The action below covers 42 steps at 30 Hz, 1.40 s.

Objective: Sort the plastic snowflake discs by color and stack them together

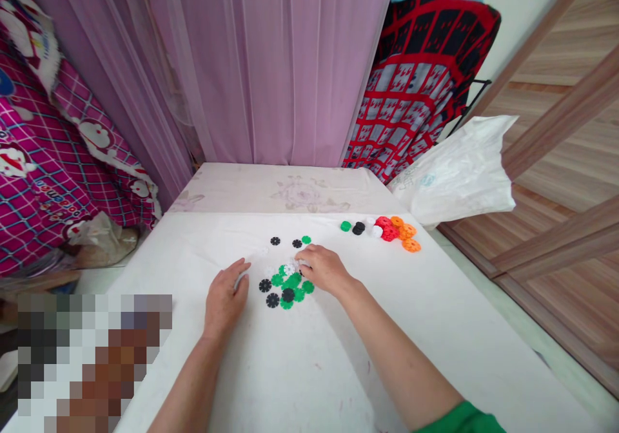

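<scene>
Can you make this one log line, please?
left hand: open; right hand: at white notched disc; between hands: green notched discs, black notched discs

Room of a home, seen from where I stand, indicated by pleated lilac fabric curtains (290, 66), magenta checked cartoon-print cloth (48, 156) and brown wood-grain panels (556, 162).

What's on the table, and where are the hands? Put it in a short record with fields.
Table: white cover
Mixed discs: green, black and white, some overlapping
Left hand: open, left of the mixed discs, nothing seen in it
Right hand: at the mixed discs' far right side, grip unclear
Farther right, left to right: green discs, black discs, white discs, red discs, orange discs
</scene>
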Motion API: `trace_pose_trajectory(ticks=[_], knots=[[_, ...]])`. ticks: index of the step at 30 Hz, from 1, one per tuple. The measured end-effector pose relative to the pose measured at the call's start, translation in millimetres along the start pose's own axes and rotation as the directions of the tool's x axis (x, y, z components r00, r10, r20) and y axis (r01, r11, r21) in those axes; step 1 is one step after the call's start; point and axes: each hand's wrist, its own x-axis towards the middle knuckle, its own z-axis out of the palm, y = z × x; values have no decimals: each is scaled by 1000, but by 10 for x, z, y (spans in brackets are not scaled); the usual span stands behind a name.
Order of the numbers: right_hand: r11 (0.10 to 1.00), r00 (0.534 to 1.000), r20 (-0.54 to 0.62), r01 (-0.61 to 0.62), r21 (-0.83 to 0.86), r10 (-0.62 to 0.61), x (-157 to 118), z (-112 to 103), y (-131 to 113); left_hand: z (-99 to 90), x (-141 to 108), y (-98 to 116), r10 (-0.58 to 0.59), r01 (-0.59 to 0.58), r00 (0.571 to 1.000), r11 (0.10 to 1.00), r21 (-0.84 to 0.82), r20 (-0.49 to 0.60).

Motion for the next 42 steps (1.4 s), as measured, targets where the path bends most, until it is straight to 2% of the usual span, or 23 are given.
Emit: trace_pose_trajectory(ticks=[7, 14, 17, 21, 24, 28, 37, 42], knots=[[994, 981, 189, 69, -88, -51, 276, 29, -46, -1, -6, 14, -3, 4, 1000, 1000, -11, 7], [986, 990, 139, 29, -165, -6, 328, 46, 14, -3, -8, 29, -1, 0, 1000, 1000, -19, -1], [991, 996, 65, -46, -125, 54, 241, -26, 100, -3, -7, 25, 5, -5, 1000, 1000, -12, -2], [990, 990, -11, -138, -12, 138, -42, -214, 250, 4, -2, 9, 10, -10, 1000, 1000, -11, 1], [984, 984, 15, -178, 8, 178, -298, -311, 330, 11, 5, -4, 11, -11, 1000, 1000, -12, -3], [983, 981, 77, -175, -57, 179, -524, -321, 350, 16, 12, -19, 25, -25, 1000, 1000, -7, -8], [981, 985, 90, -137, -134, 150, -569, -183, 322, 7, 9, -21, 28, -28, 1000, 1000, -2, -7], [979, 982, 95, -147, -140, 161, -577, -224, 297, 14, 6, -22, 20, -20, 1000, 1000, -2, -8]])
